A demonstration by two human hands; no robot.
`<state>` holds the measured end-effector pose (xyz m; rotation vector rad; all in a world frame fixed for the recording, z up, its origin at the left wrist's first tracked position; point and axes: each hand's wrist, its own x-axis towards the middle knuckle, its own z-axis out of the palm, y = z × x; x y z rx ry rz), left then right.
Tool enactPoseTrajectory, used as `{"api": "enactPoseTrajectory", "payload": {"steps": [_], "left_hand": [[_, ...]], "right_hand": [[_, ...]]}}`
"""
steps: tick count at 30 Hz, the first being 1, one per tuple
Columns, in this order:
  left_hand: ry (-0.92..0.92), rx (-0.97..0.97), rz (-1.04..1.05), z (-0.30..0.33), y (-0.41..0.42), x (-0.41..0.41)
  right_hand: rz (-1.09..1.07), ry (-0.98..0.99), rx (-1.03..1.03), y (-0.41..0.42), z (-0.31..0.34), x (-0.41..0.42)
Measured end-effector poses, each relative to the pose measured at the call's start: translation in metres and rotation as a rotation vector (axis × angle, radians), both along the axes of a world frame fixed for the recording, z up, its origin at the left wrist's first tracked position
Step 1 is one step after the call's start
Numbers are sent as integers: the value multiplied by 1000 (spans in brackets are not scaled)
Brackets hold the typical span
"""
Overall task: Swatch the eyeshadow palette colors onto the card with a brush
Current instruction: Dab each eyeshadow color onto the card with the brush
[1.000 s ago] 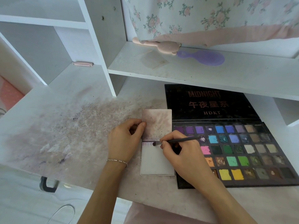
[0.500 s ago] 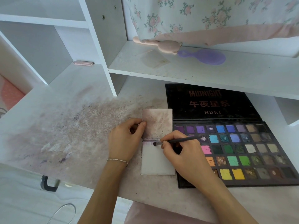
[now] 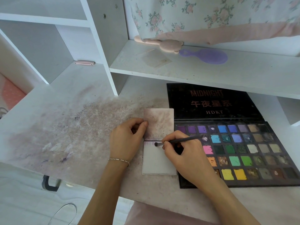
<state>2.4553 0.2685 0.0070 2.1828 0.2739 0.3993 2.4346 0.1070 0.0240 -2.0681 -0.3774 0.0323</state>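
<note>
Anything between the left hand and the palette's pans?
Head view: the card and stained flap lie between the left hand and the pans, with the right hand working the brush on the card.

Both forearms are bare — no sleeves in view. The left hand (image 3: pixel 125 142) has a thin silvery bracelet (image 3: pixel 119 160) at its wrist — small oblong links. The right hand (image 3: pixel 183 157) wears nothing.
</note>
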Motion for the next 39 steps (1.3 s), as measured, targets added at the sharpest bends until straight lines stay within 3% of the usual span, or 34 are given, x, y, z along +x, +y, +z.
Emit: {"api": "enactPoseTrajectory", "payload": {"steps": [5, 11, 18, 31, 39], "left_hand": [[10, -10, -4, 0, 0, 0], [17, -16, -4, 0, 0, 0], [28, -10, -9, 1, 0, 0], [31, 54, 139, 1, -18, 2], [10, 67, 129, 1, -19, -1]], "right_hand": [[-42, -54, -1, 2, 0, 1], [-132, 61, 285, -6, 5, 2], [-261, 24, 357, -36, 15, 1], [-553, -87, 223, -118, 11, 14], [-592, -55, 59, -132, -2, 23]]}}
